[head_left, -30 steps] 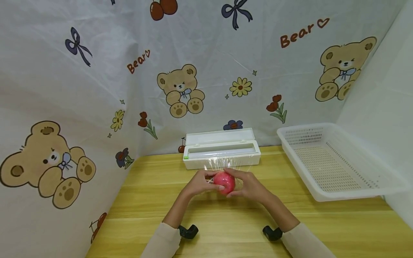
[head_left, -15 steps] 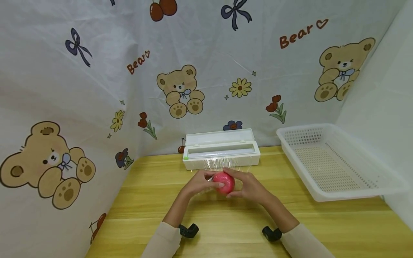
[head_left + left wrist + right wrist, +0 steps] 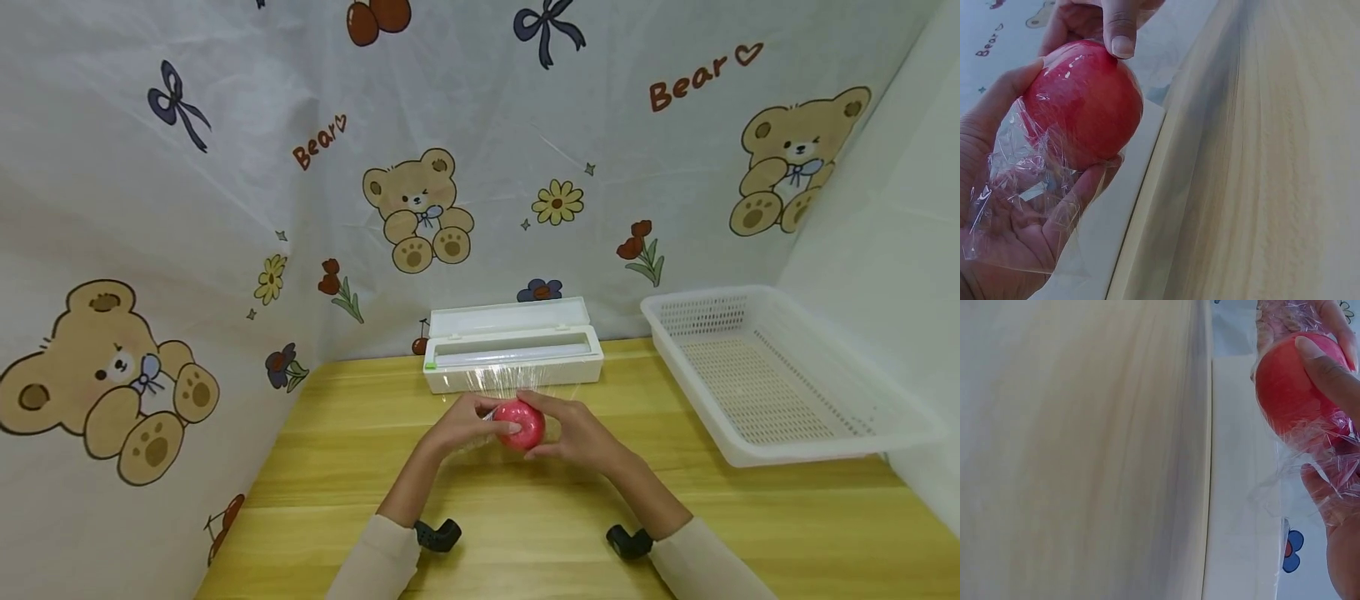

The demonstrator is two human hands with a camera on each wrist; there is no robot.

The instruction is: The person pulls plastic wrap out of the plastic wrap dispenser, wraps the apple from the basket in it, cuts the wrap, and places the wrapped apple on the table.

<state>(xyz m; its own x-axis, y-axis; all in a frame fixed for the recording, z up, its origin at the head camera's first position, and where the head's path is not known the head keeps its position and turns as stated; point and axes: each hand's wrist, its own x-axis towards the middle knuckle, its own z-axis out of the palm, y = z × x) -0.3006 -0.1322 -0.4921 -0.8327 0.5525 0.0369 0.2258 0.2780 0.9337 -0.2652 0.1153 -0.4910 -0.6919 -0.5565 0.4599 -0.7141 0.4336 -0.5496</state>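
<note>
Both hands hold a red apple (image 3: 519, 424) just in front of the white box, close over the table. My left hand (image 3: 464, 425) grips it from the left, its thumb across the near side. From the right, my right hand (image 3: 581, 429) holds it with the index finger on top and the thumb low. Clear plastic wrap (image 3: 1029, 172) covers part of the apple and bunches into shiny creases over a palm. In the head view, the wrap stretches back in thin bright lines toward the box. Some fingers behind the apple are hidden.
A white wrap box (image 3: 517, 375) with its lid raised stands at the back, a pale roll (image 3: 517, 354) inside. On the right sits a white slotted basket (image 3: 757, 450). A bear-print cloth (image 3: 480, 108) hangs behind the wooden table (image 3: 517, 533).
The hands and the apple stay almost in place, with the grip unchanged. Only the glints on the stretched wrap shift slightly, and the whole head view moves a little.
</note>
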